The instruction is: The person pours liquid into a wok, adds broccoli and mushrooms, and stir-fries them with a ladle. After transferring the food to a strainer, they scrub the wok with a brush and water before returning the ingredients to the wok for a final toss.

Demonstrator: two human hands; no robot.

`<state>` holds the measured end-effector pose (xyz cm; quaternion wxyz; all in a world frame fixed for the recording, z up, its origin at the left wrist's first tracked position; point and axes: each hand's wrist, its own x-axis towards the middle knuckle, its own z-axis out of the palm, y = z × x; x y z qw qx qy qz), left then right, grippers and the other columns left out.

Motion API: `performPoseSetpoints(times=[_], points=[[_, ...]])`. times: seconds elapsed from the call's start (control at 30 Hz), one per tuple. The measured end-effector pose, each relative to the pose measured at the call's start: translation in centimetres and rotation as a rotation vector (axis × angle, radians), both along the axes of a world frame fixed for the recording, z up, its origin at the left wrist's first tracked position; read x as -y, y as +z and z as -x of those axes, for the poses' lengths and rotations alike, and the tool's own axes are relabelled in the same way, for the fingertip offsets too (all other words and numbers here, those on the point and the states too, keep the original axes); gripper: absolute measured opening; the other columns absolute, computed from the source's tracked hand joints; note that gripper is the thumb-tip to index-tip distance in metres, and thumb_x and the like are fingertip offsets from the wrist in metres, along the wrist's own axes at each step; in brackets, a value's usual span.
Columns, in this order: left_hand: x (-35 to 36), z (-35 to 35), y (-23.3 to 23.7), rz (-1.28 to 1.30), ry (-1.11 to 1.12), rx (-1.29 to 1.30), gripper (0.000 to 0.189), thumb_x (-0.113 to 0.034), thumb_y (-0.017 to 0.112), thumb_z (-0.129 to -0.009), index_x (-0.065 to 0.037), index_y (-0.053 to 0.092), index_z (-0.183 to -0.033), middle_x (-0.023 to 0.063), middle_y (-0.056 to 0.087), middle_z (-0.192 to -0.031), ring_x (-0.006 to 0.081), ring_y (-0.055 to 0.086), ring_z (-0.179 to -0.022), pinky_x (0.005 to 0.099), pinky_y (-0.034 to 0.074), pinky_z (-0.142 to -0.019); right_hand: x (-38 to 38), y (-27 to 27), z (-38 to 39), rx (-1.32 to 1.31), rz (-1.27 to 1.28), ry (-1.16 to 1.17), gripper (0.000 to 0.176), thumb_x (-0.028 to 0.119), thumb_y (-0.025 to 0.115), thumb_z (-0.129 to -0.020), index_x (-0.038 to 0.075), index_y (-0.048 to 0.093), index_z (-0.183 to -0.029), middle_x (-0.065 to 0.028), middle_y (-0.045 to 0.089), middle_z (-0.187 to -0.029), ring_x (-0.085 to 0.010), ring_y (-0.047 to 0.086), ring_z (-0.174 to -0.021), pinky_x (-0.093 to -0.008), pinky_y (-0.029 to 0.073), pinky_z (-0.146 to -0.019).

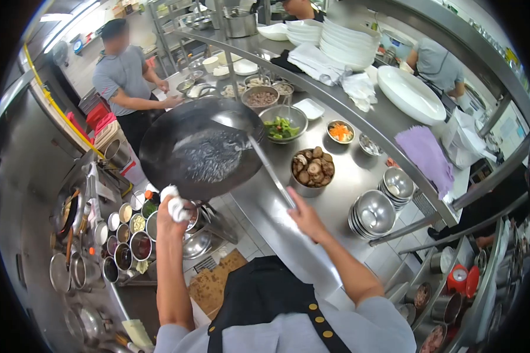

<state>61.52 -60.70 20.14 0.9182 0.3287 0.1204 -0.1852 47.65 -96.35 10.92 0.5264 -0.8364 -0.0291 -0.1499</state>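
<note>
My left hand (172, 213) grips the rim of a large black wok (200, 150) through a white cloth, holding it tilted up over the floor. My right hand (303, 215) is closed on the long metal handle of a ladle (269, 169), whose bowl rests inside the wok near its far rim. The wok's inside looks wet and shiny. Just right of the wok, on the steel counter (335, 194), stand a bowl of mushrooms (312, 167) and a bowl of green vegetables (281, 126).
Stacked steel bowls (374, 212) sit at the counter's right. Seasoning tins (126, 235) line the stove side at left. A shelf above holds white plates (347, 41) and cloths. One person (126, 76) stands at the far left; others work behind the shelf.
</note>
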Motion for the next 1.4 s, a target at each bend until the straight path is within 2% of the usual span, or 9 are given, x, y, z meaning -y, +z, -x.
performPoseSetpoints(times=[0.07,0.1,0.17,0.2,0.3,0.63,0.73,0.93,1.4], points=[[-1.3,3.1,-0.4,-0.229,0.132,-0.061,0.014,-0.023,0.044,-0.093,-0.014,0.054,-0.095,0.0055,0.057,-0.066,0.0205,0.059,-0.056,0.0345,0.043,-0.044,-2.7,1.7,1.4,-0.294,-0.182,0.08,0.065,0.017,0.061,-0.091,0.009,0.03,-0.148,-0.02,0.056,-0.131,-0.0273,0.06,-0.106,-0.0344,0.046,-0.093],[-2.2,4.8,-0.8,-0.206,0.145,-0.075,0.014,-0.024,0.044,-0.093,-0.014,0.053,-0.095,0.0046,0.056,-0.066,0.0204,0.058,-0.056,0.0336,0.042,-0.043,-3.7,2.5,1.8,-0.304,-0.193,0.076,0.065,0.017,0.061,-0.091,0.009,0.03,-0.148,-0.02,0.056,-0.131,-0.0273,0.06,-0.106,-0.0344,0.046,-0.093],[-3.4,8.7,-0.9,-0.221,0.184,-0.069,0.011,-0.023,0.047,-0.093,-0.014,0.053,-0.094,0.0024,0.052,-0.064,0.0183,0.057,-0.054,0.0331,0.044,-0.042,-4.6,3.7,2.3,-0.394,-0.367,0.276,0.062,0.02,0.059,-0.094,0.004,0.028,-0.146,-0.0153,0.065,-0.098,-0.0204,0.06,-0.07,-0.0327,0.052,-0.07],[-3.6,10.7,-0.3,-0.194,0.218,-0.072,0.007,-0.019,0.049,-0.091,-0.013,0.052,-0.093,0.0027,0.05,-0.064,0.0165,0.056,-0.053,0.0311,0.046,-0.044,-4.7,3.9,2.4,-0.402,-0.369,0.273,0.062,0.02,0.059,-0.094,0.004,0.028,-0.146,-0.0153,0.065,-0.098,-0.0204,0.06,-0.07,-0.0327,0.052,-0.07],[-5.4,15.6,0.2,-0.241,0.291,-0.183,0.009,-0.009,0.052,-0.078,-0.014,0.047,-0.083,0.0028,0.049,-0.061,0.0196,0.055,-0.049,0.03,0.042,-0.036,-6.5,4.6,3.7,-0.499,-0.641,0.511,0.05,0.016,0.054,-0.097,0.003,0.029,-0.139,0.0003,0.042,-0.064,-0.0062,0.039,-0.041,-0.0232,0.036,-0.038],[-19.7,32.7,-1.3,-0.082,0.616,-0.214,0.012,-0.006,0.054,-0.074,-0.011,0.045,-0.079,0.0033,0.046,-0.059,0.0183,0.052,-0.047,0.0305,0.044,-0.041,-18.7,4.1,11.9,-0.78,-0.844,0.592,0.039,0.012,0.052,-0.097,0.009,0.035,-0.132,0.0024,0.038,-0.061,-0.005,0.036,-0.042,-0.0237,0.037,-0.039],[-27.2,40.7,-3.6,-0.064,0.772,-0.233,0.007,-0.008,0.057,-0.078,-0.008,0.049,-0.079,0.0035,0.05,-0.061,0.0173,0.052,-0.048,0.031,0.047,-0.045,-26.2,3.5,14.8,-0.804,-0.836,0.583,0.042,0.013,0.054,-0.095,0.012,0.035,-0.132,0.0001,0.044,-0.073,-0.0053,0.037,-0.042,-0.0241,0.038,-0.037],[-39.0,55.7,-4.1,0.04,1.083,-0.134,0.012,-0.009,0.058,-0.075,-0.005,0.052,-0.085,0.0075,0.055,-0.065,0.0218,0.06,-0.058,0.0345,0.048,-0.048,-44.4,3.0,18.5,-0.755,-0.851,0.872,0.041,0.015,0.059,-0.092,0.01,0.038,-0.126,0.0007,0.037,-0.062,-0.0069,0.034,-0.036,-0.0257,0.036,-0.031],[-58.1,72.1,-15.1,0.081,1.655,-0.268,0.006,-0.015,0.055,-0.084,-0.01,0.055,-0.08,0.0051,0.056,-0.063,0.0217,0.056,-0.051,0.0352,0.046,-0.043,-79.3,7.1,19.7,-0.862,-0.251,1.505,0.038,0.014,0.058,-0.092,0.008,0.04,-0.125,-0.0012,0.043,-0.065,-0.0089,0.041,-0.042,-0.027,0.04,-0.036]])
